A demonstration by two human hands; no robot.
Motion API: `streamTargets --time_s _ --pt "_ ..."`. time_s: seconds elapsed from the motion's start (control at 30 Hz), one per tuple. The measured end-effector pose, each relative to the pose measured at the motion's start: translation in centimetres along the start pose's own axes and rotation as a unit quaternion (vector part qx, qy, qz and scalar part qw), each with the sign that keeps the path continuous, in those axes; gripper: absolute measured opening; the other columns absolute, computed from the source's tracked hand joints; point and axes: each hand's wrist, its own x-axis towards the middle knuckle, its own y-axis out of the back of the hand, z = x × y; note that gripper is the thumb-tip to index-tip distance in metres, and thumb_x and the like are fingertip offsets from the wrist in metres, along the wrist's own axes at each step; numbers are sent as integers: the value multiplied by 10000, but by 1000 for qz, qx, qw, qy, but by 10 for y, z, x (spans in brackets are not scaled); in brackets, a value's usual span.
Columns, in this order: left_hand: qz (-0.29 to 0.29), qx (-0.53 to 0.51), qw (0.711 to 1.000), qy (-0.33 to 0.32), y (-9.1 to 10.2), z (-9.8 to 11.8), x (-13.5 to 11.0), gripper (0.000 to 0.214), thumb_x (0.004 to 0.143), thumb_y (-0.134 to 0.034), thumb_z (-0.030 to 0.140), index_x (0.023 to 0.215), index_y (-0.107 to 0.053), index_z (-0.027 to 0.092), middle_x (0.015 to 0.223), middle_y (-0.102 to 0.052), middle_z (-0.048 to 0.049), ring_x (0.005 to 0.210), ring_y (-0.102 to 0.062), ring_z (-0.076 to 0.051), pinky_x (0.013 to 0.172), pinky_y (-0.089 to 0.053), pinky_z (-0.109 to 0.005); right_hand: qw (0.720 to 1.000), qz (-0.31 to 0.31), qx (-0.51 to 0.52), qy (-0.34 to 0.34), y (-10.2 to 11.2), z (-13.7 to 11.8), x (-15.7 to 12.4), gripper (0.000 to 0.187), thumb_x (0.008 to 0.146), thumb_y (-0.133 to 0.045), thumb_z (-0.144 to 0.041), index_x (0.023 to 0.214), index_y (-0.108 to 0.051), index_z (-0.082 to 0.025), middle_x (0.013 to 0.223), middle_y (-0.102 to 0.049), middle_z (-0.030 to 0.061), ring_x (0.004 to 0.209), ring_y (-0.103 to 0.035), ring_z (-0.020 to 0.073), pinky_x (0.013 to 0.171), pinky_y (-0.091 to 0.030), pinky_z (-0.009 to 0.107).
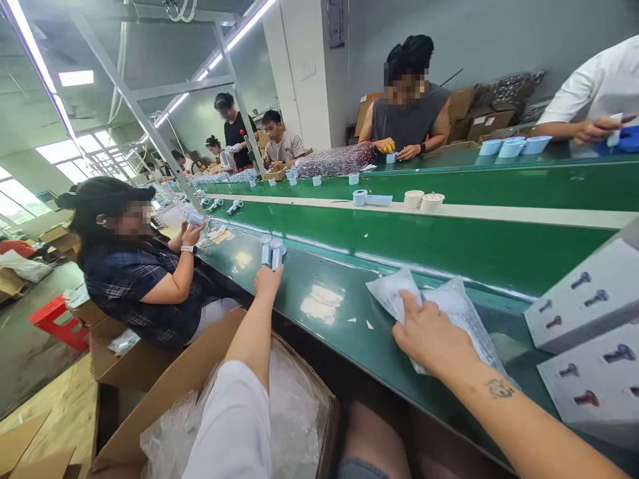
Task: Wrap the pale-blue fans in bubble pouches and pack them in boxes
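Note:
My left hand reaches far out over the green table edge and is closed on a light blue hair dryer that stands by the belt's near side. My right hand lies on a clear plastic bag on the table, fingers pinching its left end. The bag is flat and crumpled.
White product boxes printed with hair dryers lie at the right. An open carton with plastic bags stands under my arms. A seated person works at my left. More dryers and blue and white cups sit along the green conveyor; other workers face me.

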Motion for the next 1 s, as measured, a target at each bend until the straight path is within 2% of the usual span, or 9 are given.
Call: streamTargets --time_s 0.13,0.23,0.3,0.4,0.5,0.6,0.73,0.87,1.0 --pt "-22 -12 1000 13 -14 8 16 344 783 -672 391 911 -673 72 1017 -707 -289 1037 -676 -379 827 -508 -400 996 68 9 64 -4 9 -6 472 870 -603 -294 1289 -525 -91 1145 -566 270 994 -607 420 740 -515 481" --pt "-39 -53 998 2 -21 0 -18 368 902 -509 440 870 -653 104 870 -728 -187 793 -722 -253 669 -523 -315 957 65 275 73 14 -9 -6 509 884 -578 -447 1263 -513 -114 1310 -504 261 1174 -525 401 924 -478 519" --pt "-58 -85 995 0 -20 -13 -65 428 946 -402 494 863 -625 138 747 -703 -88 589 -674 -159 535 -491 -250 851 -55 522 25 24 -37 -2 532 883 -557 -515 1272 -472 -162 1278 -548 201 1142 -569 317 924 -505 445" --pt "-128 -190 973 -17 -10 -44 -153 432 923 -433 557 798 -574 169 564 -600 14 410 -547 -98 414 -414 -201 635 -225 738 -37 25 -89 -7 592 750 -701 -565 1176 -489 -212 1144 -618 108 1007 -625 246 791 -544 347" --pt "-231 -279 932 -32 2 -92 -216 410 841 -576 578 812 -572 168 545 -579 29 427 -541 -103 436 -435 -210 537 -283 793 -55 10 -123 -31 623 560 -843 -572 965 -555 -196 838 -635 31 798 -618 202 630 -503 282" --pt "-269 -244 931 37 -1 -151 -237 400 878 -503 561 857 -561 166 686 -635 -27 567 -628 -154 545 -512 -278 520 -327 787 -56 -9 -123 -61 628 527 -888 -548 929 -552 -202 721 -619 -13 670 -575 151 581 -458 254" --pt "-176 -169 965 95 -36 -211 -250 304 723 -728 375 779 -486 199 860 -609 -71 906 -647 -257 766 -523 -366 534 -399 741 -83 -23 -95 -85 586 564 -892 -515 949 -575 -208 731 -639 -13 668 -592 150 630 -470 270" --pt "-145 -142 973 109 -65 -243 -271 366 657 -772 233 648 -405 240 859 -602 -90 1031 -608 -315 771 -489 -382 548 -462 691 -96 -28 -64 -96 536 585 -889 -499 938 -628 -192 797 -654 29 753 -632 182 684 -509 290" --pt "-135 -170 972 87 -54 -256 -268 284 743 -692 245 582 -459 226 656 -572 -49 802 -628 -262 681 -463 -363 513 -508 686 -90 -34 -47 -110 586 586 -903 -441 1023 -599 -197 808 -633 9 706 -634 156 640 -503 269"
